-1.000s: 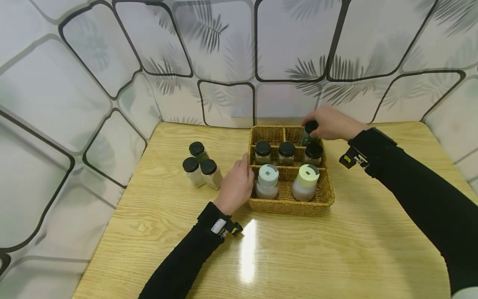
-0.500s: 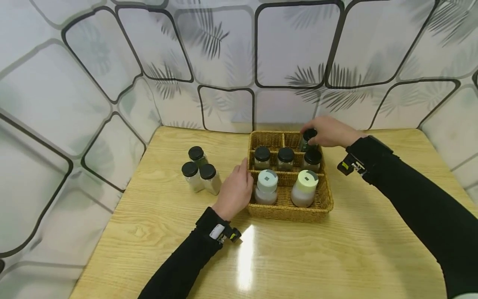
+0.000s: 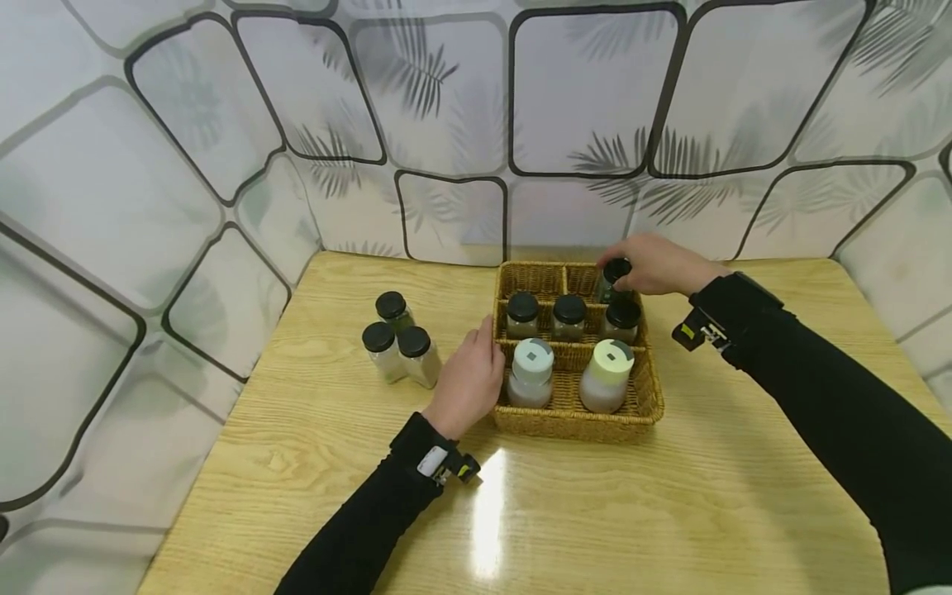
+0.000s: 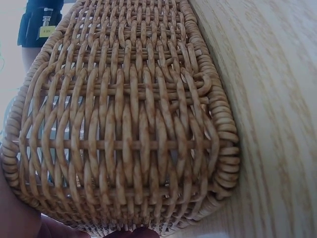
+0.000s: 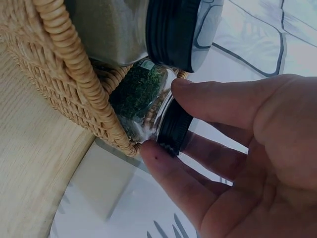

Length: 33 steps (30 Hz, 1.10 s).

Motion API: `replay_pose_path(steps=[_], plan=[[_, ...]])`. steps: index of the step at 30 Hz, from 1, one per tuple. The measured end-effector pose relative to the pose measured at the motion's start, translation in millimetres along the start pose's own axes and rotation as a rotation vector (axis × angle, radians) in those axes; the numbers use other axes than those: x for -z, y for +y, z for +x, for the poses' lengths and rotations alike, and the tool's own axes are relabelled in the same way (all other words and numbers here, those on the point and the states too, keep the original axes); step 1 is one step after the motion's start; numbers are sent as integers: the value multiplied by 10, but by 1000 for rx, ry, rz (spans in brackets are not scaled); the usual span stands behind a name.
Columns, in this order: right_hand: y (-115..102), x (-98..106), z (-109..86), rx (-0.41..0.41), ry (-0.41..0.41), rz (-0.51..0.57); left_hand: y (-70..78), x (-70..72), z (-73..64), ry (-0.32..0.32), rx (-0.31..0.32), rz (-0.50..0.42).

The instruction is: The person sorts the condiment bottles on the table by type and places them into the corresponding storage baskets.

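In a woven basket (image 3: 576,426) with compartments, my right hand (image 3: 658,263) pinches the black lid of a glass jar (image 5: 141,91) of green dried herbs. That jar stands in the back right compartment, its lid between thumb and fingers in the right wrist view. My left hand (image 3: 467,376) holds the basket's left side near the front corner, with the thumb by the rim. More black-lidded jars (image 3: 568,318) fill the middle row. In front stand a jar with a pale mint lid (image 3: 532,372) and one with a pale yellow lid (image 3: 606,376).
Left of the basket, several black-lidded jars (image 3: 402,339) stand close together on the wooden table (image 3: 335,463). The back left compartment (image 3: 531,279) of the basket shows its woven walls. A patterned curtain (image 3: 446,107) rises along the table's back edge.
The right hand has lowered the herb jar slightly into the back right compartment. The whole head view has shifted a little downward. The left hand stays at the basket's side.
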State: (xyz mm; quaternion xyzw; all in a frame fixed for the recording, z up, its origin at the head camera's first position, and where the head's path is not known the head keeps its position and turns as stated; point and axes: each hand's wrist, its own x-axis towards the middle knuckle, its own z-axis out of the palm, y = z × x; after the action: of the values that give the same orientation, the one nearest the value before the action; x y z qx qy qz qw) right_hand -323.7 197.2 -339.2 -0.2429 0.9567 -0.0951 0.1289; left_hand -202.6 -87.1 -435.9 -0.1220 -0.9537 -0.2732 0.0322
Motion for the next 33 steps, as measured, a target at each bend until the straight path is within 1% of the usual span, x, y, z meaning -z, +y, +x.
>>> replay_pose_path(steps=[8, 16, 24, 33], plan=[[5, 0, -13, -22, -20, -9, 0, -7, 5, -5, 6, 9], [2, 7, -30, -38, -21, 36, -9, -8, 2, 1, 1, 9], [10, 13, -64, -50, -19, 43, -9, -5, -6, -3, -2, 0], [55, 66, -203, -52, 13, 93, -17, -9, 1, -13, 6, -11]])
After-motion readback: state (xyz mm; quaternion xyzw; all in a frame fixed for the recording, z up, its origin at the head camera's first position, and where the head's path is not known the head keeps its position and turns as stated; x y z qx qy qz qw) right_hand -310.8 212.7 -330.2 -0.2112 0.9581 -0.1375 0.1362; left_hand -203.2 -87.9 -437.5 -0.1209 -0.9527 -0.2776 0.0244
